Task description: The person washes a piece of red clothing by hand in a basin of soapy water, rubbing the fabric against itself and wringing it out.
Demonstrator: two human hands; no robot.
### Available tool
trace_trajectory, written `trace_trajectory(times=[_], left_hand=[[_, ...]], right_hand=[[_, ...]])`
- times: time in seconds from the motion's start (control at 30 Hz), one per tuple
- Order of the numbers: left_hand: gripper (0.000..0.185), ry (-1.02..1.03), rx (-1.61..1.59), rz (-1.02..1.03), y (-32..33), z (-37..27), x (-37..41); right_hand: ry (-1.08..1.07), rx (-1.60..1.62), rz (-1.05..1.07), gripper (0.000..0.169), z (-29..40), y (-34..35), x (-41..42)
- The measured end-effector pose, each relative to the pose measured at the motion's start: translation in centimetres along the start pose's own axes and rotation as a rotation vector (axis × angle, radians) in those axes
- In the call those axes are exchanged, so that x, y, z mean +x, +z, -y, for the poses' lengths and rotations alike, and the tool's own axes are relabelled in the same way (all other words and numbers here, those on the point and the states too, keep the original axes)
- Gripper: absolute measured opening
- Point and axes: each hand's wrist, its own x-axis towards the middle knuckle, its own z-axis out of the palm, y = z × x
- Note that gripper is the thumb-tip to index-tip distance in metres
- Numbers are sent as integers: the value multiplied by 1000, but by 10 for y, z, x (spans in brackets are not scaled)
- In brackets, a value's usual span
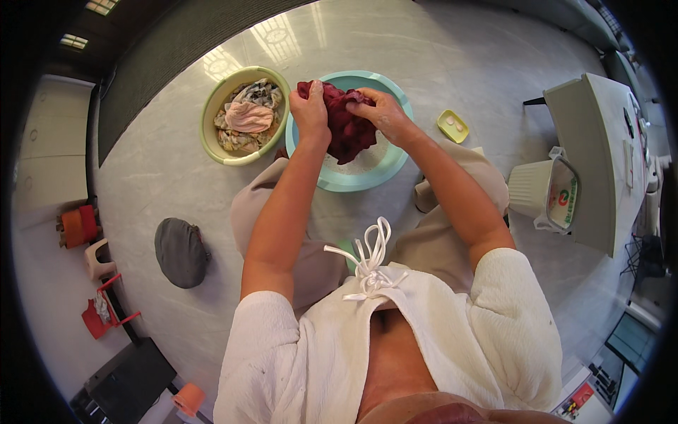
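Note:
Between my hands hangs a dark red cloth, bunched up above a light blue basin. My left hand grips its upper left part, thumb on top. With thumb and fingers, my right hand pinches its upper right side. Whitish water with suds shows in the basin below the cloth. Left of it stands a green-rimmed basin holding a pink cloth and patterned cloths. The shape of the red cloth's garment is hidden in its folds.
Right of the blue basin, a yellow soap dish holds soap pieces. A lined waste bin stands by a grey desk. A dark grey rounded object lies on the floor at left, and a red chair is farther out.

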Motion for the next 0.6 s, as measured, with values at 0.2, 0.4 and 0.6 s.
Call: trace_trajectory(times=[0.2, 0.4, 0.6], left_hand=[[50, -30, 253, 278, 11, 3, -14], [33, -54, 378, 317, 8, 11, -14], [29, -17, 101, 111, 0, 9, 1]], right_hand=[[27, -149, -271, 26, -27, -15, 17], [-70, -128, -197, 24, -30, -19, 12], [-49, 22, -60, 21, -2, -12, 1]])
